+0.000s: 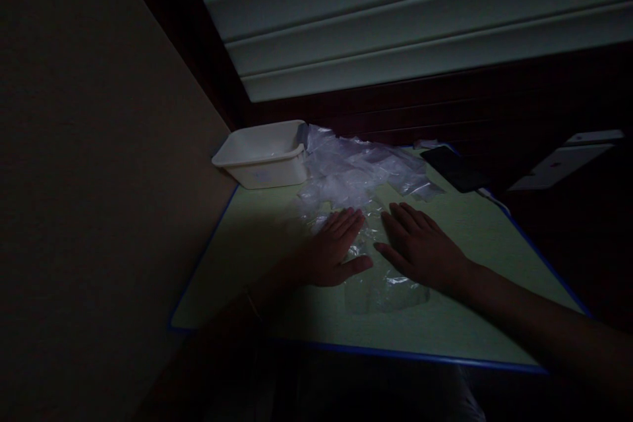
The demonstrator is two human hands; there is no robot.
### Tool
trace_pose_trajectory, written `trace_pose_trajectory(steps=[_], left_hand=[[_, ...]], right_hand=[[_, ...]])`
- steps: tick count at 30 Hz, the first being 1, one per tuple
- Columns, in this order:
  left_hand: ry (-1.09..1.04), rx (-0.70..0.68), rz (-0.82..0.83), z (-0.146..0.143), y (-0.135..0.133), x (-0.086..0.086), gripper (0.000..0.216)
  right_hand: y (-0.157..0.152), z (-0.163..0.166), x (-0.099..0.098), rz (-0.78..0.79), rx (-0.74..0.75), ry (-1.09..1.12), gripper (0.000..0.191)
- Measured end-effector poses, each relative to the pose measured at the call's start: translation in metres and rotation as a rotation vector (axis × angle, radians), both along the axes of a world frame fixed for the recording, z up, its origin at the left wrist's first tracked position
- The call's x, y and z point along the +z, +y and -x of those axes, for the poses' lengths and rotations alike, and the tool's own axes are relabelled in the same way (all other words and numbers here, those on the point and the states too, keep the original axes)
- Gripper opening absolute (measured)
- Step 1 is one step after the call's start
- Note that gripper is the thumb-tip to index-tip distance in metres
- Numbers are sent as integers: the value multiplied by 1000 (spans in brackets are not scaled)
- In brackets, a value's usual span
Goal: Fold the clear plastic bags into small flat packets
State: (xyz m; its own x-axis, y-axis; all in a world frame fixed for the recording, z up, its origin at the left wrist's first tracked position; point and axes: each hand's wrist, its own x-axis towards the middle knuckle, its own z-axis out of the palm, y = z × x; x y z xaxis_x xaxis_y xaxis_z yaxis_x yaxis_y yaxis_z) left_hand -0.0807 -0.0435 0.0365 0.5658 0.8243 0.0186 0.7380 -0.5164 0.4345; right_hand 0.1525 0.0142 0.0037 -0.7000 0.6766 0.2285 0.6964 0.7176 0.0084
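The scene is dim. My left hand [332, 249] and my right hand [420, 244] both lie flat, palms down, fingers stretched out, on a clear plastic bag [383, 290] spread on a pale green mat [475, 224]. The hands sit side by side with a narrow gap between the thumbs. Neither hand grips anything. Just beyond the fingertips lies a loose pile of several more clear plastic bags [356, 171].
A white plastic tub [264, 155] stands at the mat's far left corner, against the wall. A dark phone [455, 168] with a white cable lies at the far right of the mat. A white device [568, 161] sits off the mat to the right. The mat has a blue edge.
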Motion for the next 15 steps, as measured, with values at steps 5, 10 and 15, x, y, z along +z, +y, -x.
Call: trace_pose_trajectory(steps=[5, 10, 15], left_hand=[[-4, 2, -68, 8, 4, 3, 80], [42, -79, -74, -3, 0, -5, 91], [116, -42, -90, -13, -2, -14, 93]], right_hand=[[-1, 0, 2, 10, -14, -17, 66], [-2, 0, 3, 11, -7, -28, 69], [-3, 1, 3, 18, -11, -34, 68]])
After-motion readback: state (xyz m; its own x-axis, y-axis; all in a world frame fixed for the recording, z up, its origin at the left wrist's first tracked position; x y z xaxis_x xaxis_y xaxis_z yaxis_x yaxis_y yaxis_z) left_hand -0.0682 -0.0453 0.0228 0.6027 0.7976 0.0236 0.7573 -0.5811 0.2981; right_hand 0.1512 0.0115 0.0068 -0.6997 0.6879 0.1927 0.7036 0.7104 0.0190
